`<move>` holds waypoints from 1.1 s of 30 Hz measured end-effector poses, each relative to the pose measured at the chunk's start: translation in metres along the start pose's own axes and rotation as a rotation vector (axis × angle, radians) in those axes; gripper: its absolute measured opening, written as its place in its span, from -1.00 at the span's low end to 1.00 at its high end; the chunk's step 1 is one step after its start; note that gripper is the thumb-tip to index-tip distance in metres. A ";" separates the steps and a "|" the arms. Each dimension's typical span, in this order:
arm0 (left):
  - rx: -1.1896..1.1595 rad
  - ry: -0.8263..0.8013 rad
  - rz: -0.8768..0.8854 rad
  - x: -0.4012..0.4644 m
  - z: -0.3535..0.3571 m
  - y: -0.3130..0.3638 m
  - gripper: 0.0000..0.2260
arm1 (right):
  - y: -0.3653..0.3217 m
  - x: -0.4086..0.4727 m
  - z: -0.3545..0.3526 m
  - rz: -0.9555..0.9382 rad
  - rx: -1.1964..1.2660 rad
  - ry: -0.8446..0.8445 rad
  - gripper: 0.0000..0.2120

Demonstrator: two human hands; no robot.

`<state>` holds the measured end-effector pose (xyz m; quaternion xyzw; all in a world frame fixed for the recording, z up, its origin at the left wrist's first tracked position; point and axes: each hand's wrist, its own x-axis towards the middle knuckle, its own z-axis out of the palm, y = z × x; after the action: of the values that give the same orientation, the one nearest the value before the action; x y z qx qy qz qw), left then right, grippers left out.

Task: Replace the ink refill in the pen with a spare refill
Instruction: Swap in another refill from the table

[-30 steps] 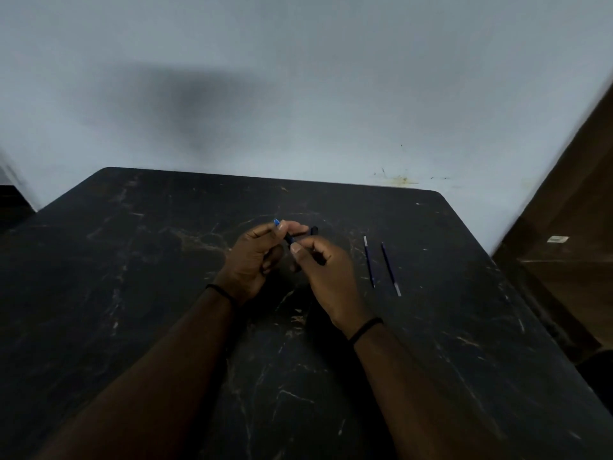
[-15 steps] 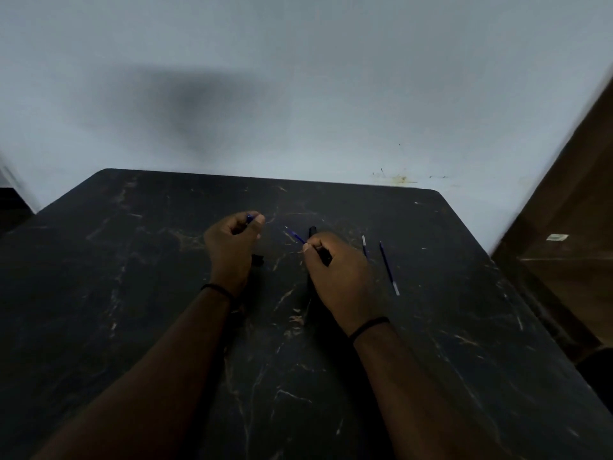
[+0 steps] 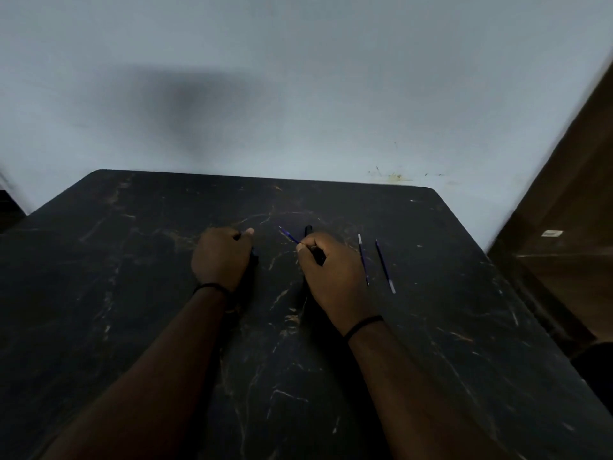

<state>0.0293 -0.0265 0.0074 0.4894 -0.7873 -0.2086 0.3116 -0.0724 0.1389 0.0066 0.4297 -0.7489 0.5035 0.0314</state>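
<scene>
Both hands are sitting low over the black marbled table (image 3: 132,293), well apart from each other. The right hand (image 3: 331,273) is curling its fingers around the dark pen barrel (image 3: 309,231), whose far end is poking up above the knuckles, and a thin blue refill (image 3: 288,235) is sticking out from the fingertips, slanting up and to the left — whether it is still seated in the barrel or only pinched alongside it, I cannot tell, the fingers are hiding that.

Over to the left hand (image 3: 223,257): it is balling into a fist with the thumb lying across the top, and something small and dark is just peeking out at the thumb. Too little of it is showing to name it, though the fingers are closing round it. A small dark piece (image 3: 254,257) is lying on the table just beside that hand, blurred, on its thumb side.

To the right of the right hand, two spare refills (image 3: 364,260) are lying on the table side by side, near each other but not touching, both running toward the camera — the nearer one is sitting just beside the knuckles. A thin dark band is circling each wrist, and a pale wall (image 3: 298,94) is rising behind the table.
</scene>
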 end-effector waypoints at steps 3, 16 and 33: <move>0.012 -0.007 0.004 0.002 0.002 -0.002 -0.77 | 0.000 0.000 0.000 0.004 0.000 -0.001 -0.84; -0.323 0.173 0.526 -0.028 0.003 0.029 -0.88 | -0.002 0.005 0.000 0.092 0.194 0.289 -0.88; -0.177 -0.204 0.696 -0.050 0.005 0.052 -0.72 | -0.020 0.001 -0.002 -0.073 0.592 0.426 -0.90</move>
<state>0.0086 0.0408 0.0224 0.1403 -0.9125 -0.2050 0.3250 -0.0600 0.1371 0.0228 0.3321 -0.5316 0.7751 0.0786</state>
